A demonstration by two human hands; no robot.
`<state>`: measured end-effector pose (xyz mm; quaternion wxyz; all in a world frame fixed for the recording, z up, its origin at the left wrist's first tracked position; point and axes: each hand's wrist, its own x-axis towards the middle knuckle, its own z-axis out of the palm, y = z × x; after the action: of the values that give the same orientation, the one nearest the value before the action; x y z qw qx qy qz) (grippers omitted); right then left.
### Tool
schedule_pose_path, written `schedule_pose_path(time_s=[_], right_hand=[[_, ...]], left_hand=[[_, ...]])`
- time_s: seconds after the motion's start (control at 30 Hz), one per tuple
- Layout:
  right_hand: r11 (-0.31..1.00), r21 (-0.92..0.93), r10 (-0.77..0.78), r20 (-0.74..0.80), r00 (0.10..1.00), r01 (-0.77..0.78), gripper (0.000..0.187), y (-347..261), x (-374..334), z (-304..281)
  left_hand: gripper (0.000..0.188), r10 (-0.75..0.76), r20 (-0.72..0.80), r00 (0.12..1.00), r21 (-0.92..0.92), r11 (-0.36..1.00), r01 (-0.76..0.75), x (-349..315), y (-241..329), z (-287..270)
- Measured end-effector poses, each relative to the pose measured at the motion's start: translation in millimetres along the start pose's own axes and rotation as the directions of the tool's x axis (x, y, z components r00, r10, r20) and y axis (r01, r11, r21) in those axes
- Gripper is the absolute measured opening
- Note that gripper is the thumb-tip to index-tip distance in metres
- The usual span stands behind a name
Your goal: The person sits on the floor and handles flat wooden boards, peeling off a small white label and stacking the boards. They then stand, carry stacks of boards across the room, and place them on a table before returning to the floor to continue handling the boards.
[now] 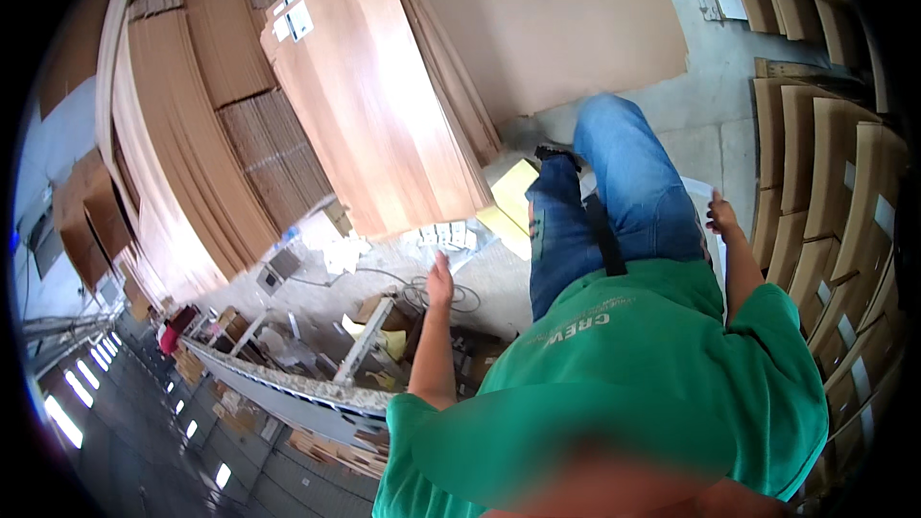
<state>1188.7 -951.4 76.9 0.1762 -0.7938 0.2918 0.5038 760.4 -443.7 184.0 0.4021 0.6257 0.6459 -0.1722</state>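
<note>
My left hand (pixel 439 280) hangs in the air out to my left, its fingers loosely extended and nothing in it. Nearest to it lie loose white labels or papers (pixel 447 236) on the floor, just below the lower edge of a leaning stack of large flat cardboard sheets (pixel 365 86). On my other side, my right hand (pixel 720 215) is held out with its fingers apart and slightly bent, holding nothing that I can see. A white curved thing (pixel 705 194) shows beside that hand; its kind is unclear. Neither hand touches the cardboard.
Stacked flat cardboard (pixel 206 125) rises at left. Along the right stand rows of open brown boxes (pixel 830 168). A cardboard sheet (pixel 566 19) covers the floor ahead. Yellow paper (pixel 513 201) lies by my leg, a looped cable (pixel 436 295) near a cluttered metal-framed bench (pixel 317 379).
</note>
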Motion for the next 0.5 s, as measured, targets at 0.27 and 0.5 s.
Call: schedule_pose_path(time_s=[0.27, 0.5], right_hand=[[0.721, -0.183, -0.605, 0.306, 0.735, 0.669, 0.046, -83.0, -3.8, -15.1], [0.422, -0.345, -0.766, 0.358, 0.534, 0.838, 0.037, -26.5, 70.2, -128.4]], left_hand=[[0.075, -0.389, 0.116, 0.914, -0.499, 0.773, 0.392, -235.9, -100.8, 175.4], [0.074, -0.412, 0.207, 0.888, -0.844, 0.384, 0.375, -432.9, -121.9, 417.3]])
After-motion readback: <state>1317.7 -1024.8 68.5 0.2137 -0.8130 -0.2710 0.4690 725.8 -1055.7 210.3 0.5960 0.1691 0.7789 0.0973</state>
